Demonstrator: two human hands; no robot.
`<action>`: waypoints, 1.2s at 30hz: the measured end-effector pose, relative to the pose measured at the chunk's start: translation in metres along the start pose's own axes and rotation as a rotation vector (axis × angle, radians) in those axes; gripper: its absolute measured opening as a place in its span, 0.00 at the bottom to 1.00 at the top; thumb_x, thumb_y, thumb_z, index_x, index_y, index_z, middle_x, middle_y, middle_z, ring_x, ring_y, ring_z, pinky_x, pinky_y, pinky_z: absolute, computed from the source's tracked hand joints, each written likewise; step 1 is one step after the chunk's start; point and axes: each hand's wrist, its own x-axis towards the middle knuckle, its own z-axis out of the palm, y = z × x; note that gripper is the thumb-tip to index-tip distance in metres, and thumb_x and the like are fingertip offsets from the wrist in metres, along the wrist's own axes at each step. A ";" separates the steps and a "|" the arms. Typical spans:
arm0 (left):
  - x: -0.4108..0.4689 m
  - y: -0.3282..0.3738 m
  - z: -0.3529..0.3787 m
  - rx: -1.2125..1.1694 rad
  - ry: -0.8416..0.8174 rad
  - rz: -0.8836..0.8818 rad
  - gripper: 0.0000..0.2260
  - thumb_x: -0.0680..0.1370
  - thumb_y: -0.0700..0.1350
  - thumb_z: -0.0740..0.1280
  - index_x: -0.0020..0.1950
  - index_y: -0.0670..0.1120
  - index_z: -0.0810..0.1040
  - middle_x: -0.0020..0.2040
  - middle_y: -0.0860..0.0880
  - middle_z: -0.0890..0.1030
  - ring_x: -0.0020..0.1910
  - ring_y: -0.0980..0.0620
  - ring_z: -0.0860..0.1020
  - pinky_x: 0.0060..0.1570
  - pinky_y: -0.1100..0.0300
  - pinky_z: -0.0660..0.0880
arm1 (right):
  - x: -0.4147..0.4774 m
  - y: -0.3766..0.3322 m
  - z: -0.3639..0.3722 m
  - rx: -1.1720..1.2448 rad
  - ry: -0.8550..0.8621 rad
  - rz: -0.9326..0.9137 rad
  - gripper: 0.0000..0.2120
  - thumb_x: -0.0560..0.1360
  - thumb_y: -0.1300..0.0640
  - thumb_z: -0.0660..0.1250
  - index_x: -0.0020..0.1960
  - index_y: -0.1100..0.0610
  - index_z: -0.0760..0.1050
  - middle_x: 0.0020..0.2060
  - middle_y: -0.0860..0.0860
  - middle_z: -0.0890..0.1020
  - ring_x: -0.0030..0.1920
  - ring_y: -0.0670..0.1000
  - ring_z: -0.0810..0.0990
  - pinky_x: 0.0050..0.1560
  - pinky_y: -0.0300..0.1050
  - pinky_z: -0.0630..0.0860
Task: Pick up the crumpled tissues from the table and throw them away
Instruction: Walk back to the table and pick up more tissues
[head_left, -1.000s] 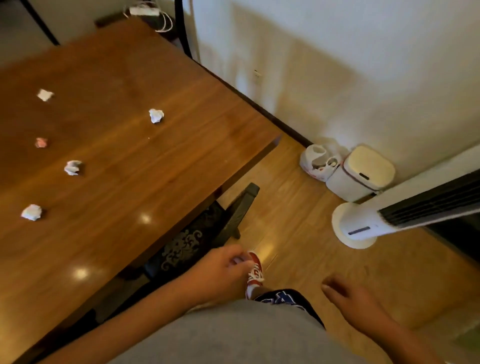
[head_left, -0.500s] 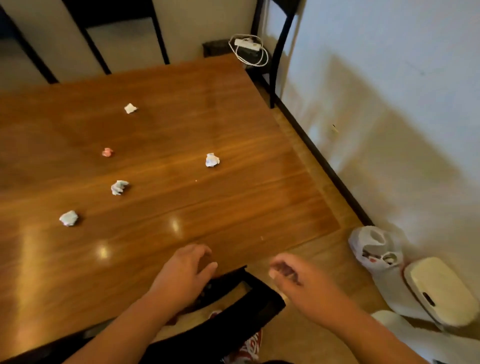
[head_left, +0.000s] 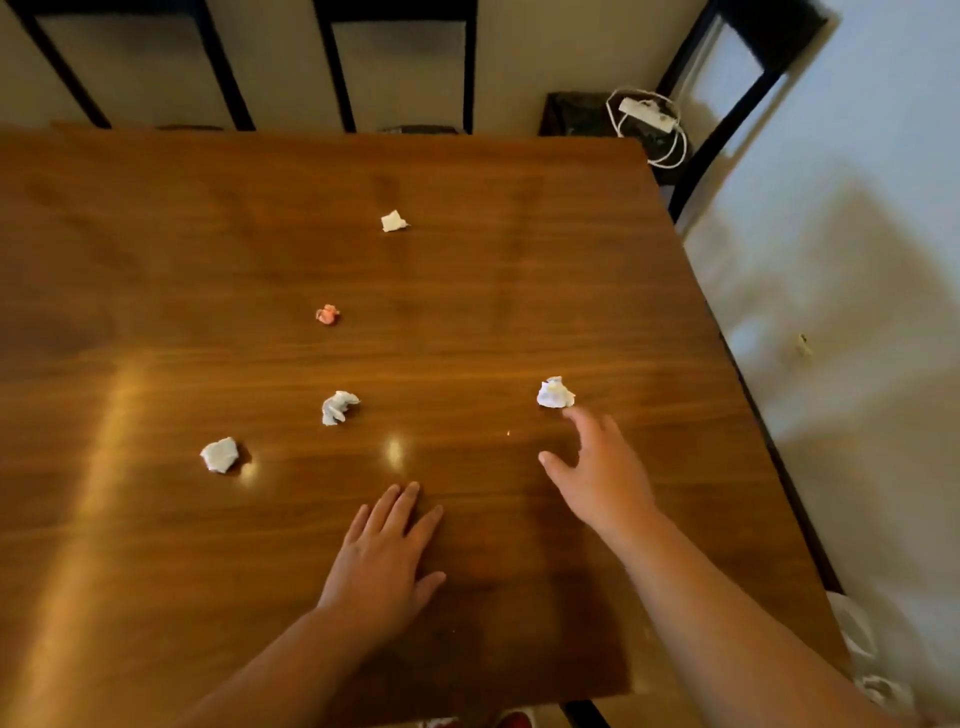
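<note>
Several crumpled tissues lie on the brown wooden table (head_left: 156, 545). A white tissue (head_left: 555, 393) lies right of centre, and my right hand (head_left: 597, 470) reaches over the table with open fingers, its fingertip just below that tissue. My left hand (head_left: 382, 564) rests flat and empty on the table near the front. Other white tissues lie at centre (head_left: 338, 407), at the left (head_left: 220, 454) and farther back (head_left: 393, 221). A small pink tissue (head_left: 327, 314) sits between them.
Dark chair backs (head_left: 400, 62) stand along the table's far edge. A white power strip with a coiled cable (head_left: 649, 122) lies on a dark stand at the far right corner. A white wall runs along the right; a white plastic bag (head_left: 857, 639) shows at the lower right.
My view has swung from the floor and bin side onto the table. Both hands have moved up over the table: the left now lies flat, the right has reached toward the right-hand tissue.
</note>
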 end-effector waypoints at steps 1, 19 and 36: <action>0.004 -0.005 0.000 -0.006 0.016 0.003 0.34 0.76 0.67 0.53 0.77 0.60 0.44 0.80 0.50 0.41 0.79 0.47 0.40 0.75 0.46 0.43 | 0.014 -0.003 0.002 -0.025 0.040 0.011 0.30 0.72 0.42 0.69 0.71 0.44 0.62 0.66 0.50 0.71 0.59 0.52 0.78 0.46 0.44 0.76; 0.010 -0.062 -0.012 -0.302 0.211 -0.039 0.22 0.78 0.62 0.55 0.71 0.60 0.64 0.72 0.58 0.66 0.73 0.56 0.61 0.70 0.58 0.57 | 0.095 -0.071 0.073 0.162 -0.001 -0.179 0.20 0.75 0.53 0.69 0.65 0.48 0.70 0.60 0.48 0.75 0.51 0.43 0.72 0.39 0.28 0.65; 0.197 -0.141 -0.165 -0.451 0.516 -0.149 0.15 0.77 0.55 0.66 0.62 0.53 0.74 0.55 0.53 0.77 0.50 0.54 0.76 0.44 0.60 0.72 | 0.144 -0.108 0.105 0.289 0.271 -0.257 0.20 0.76 0.49 0.67 0.66 0.49 0.69 0.62 0.48 0.73 0.47 0.38 0.72 0.36 0.23 0.66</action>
